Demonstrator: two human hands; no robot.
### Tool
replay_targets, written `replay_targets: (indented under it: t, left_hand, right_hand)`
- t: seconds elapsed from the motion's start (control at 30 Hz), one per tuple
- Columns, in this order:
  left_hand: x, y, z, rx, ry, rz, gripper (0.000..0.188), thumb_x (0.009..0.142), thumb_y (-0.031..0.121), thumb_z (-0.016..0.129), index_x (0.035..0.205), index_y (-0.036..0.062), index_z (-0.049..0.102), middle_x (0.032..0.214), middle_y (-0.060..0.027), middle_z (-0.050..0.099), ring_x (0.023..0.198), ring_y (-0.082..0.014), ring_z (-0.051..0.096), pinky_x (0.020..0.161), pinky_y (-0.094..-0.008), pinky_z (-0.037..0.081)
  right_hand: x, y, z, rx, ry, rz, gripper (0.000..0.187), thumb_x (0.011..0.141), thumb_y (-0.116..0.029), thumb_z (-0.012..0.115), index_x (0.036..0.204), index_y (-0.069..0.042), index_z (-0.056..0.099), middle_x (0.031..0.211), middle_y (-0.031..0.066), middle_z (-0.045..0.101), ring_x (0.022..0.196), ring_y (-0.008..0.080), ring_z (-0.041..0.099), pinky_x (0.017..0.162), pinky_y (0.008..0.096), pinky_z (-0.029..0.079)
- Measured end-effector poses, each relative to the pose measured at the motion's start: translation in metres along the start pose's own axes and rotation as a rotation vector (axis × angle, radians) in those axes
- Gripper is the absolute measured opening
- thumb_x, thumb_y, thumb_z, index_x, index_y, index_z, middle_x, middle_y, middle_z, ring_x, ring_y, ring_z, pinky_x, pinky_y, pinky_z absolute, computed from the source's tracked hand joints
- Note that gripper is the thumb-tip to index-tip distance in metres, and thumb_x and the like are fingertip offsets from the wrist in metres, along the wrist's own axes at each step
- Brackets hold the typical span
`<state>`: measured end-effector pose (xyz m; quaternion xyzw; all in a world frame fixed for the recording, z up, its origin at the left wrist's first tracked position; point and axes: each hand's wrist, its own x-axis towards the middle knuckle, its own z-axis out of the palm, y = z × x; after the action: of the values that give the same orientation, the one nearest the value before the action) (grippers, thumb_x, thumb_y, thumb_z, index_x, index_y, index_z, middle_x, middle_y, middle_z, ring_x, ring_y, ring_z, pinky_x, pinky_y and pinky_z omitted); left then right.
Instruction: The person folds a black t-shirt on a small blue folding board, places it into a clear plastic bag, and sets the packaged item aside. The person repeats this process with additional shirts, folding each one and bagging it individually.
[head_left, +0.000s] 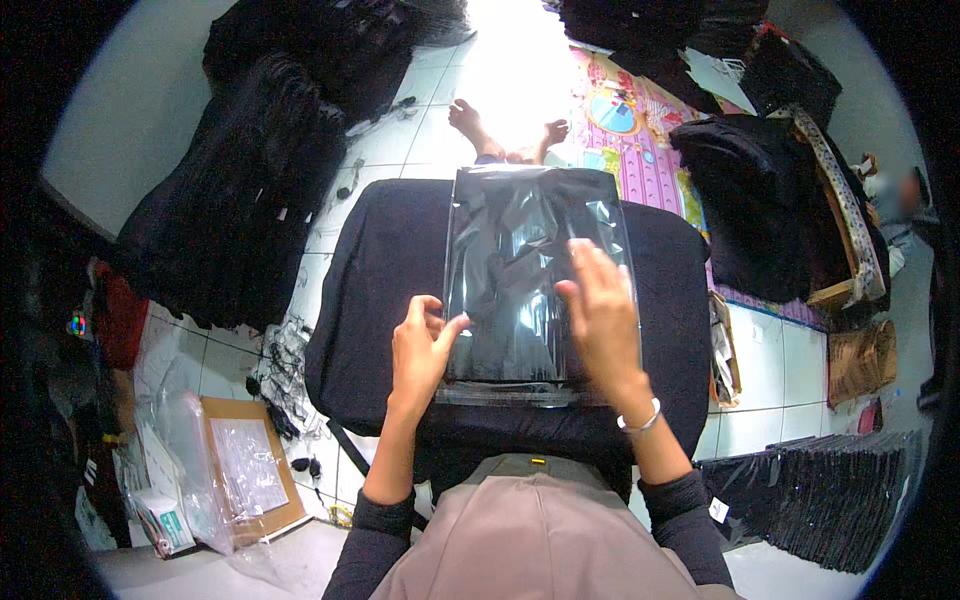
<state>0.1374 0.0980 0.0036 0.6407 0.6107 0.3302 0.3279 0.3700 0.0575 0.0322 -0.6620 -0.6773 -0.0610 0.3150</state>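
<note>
1. Shiny plastic packet [505, 250] lies flat on the black cloth top [375, 240], in front of the lap [540, 530] – its long way runs straight out from there
2. Right hand [605, 325] is nearer the middle, over the right side, so most of the packet is to its left – fingers out straight, holding nothing, too blurry to tell if they touch
3. Left hand [418, 350] is at the left edge, thumb over it, packet to its right; fingers bend loosely, but I cannot tell if they pinch
</note>
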Motion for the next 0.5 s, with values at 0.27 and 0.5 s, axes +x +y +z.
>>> replay_targets:
  t: [0.27,0.5]
  left_hand:
    - [-0.069,-0.011,-0.021,-0.404,-0.191,-0.261,0.058,0.081,0.002,0.072,0.128,0.0032,0.039,0.080,-0.0088,0.068,0.071,-0.0129,0.067,0.062,-0.0239,0.052]
    - [-0.082,-0.016,-0.028,-0.457,-0.195,-0.267,0.052,0.089,0.001,0.063,0.133,0.0062,0.036,0.086,-0.0098,0.070,0.072,-0.0115,0.067,0.063,-0.0219,0.052]
  right_hand:
    - [-0.031,-0.067,0.039,-0.186,-0.274,-0.082,0.058,0.089,-0.037,0.058,0.141,-0.014,0.045,0.148,0.0123,0.040,0.139,0.0339,0.032,0.111,0.0638,0.018]
    - [-0.060,-0.098,0.031,0.563,-0.320,-0.027,0.016,0.075,-0.010,0.072,0.088,-0.005,0.064,0.087,0.0086,0.060,0.086,0.0266,0.060,0.073,0.0373,0.051]
